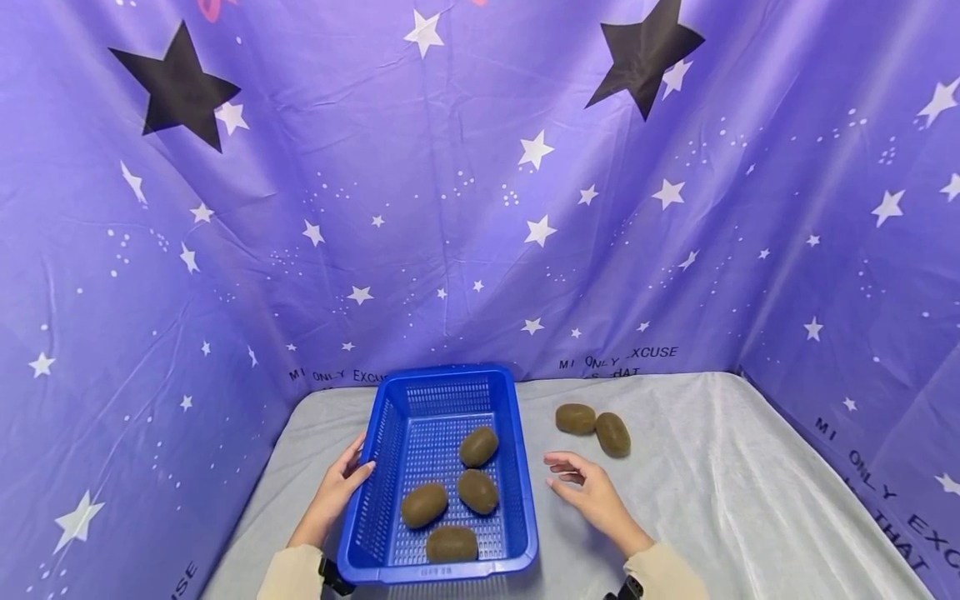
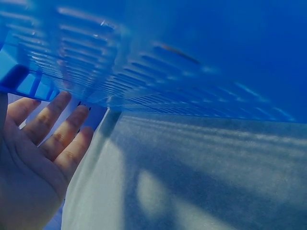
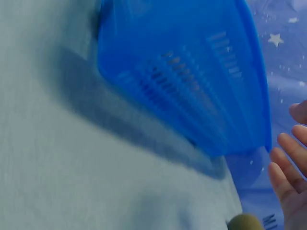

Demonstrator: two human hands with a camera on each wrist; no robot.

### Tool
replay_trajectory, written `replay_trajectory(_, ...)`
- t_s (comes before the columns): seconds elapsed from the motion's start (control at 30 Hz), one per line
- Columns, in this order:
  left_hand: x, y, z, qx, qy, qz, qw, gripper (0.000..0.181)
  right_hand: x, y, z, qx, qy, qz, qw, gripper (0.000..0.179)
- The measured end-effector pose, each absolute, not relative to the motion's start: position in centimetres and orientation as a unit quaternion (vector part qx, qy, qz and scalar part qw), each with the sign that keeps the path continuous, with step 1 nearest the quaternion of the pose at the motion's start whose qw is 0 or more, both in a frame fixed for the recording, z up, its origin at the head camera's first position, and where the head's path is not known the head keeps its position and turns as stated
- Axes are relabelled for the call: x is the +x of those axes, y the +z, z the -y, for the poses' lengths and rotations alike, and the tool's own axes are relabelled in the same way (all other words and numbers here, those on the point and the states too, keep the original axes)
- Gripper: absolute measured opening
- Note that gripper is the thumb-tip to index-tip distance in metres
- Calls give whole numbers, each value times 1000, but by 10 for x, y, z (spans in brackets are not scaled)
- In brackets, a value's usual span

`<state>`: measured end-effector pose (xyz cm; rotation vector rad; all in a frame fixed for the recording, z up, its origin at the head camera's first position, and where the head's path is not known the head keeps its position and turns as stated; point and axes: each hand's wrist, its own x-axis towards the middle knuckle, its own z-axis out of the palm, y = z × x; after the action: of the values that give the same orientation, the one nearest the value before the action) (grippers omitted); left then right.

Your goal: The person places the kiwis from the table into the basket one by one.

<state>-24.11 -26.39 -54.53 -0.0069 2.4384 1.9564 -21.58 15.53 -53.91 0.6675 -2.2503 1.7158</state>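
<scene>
A blue plastic basket (image 1: 525,492) with slotted walls holds several brown kiwifruits, among them one kiwifruit (image 1: 423,505) at the left and one kiwifruit (image 1: 478,447) at the back. My left hand (image 1: 336,487) holds the basket's left rim, thumb at the top edge; in the left wrist view its fingers (image 2: 60,136) reach up under the rim. To the right of the basket hovers my right hand (image 1: 592,496), fingers loosely bent and nothing between them. Behind it, a kiwifruit (image 1: 575,418) and another kiwifruit (image 1: 613,435) lie touching on the cloth.
A pale grey cloth (image 1: 712,483) covers the table. Purple curtains (image 1: 465,167) with stars hang behind and along both sides, close to the table's edges. In the right wrist view the basket casts a shadow on the cloth.
</scene>
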Motion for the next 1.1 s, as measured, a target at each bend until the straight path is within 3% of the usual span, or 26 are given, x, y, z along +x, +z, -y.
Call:
replay_trajectory(0.57, -241, -547, 266, -9, 628, -778, 12, 62, -229, -552, -190, 125, 575, 792, 164, 24)
replay_trajectory(1.1, -244, -549, 266, -1, 626, -780, 4, 62, -249, -572, -215, 5, 582, 789, 195, 28)
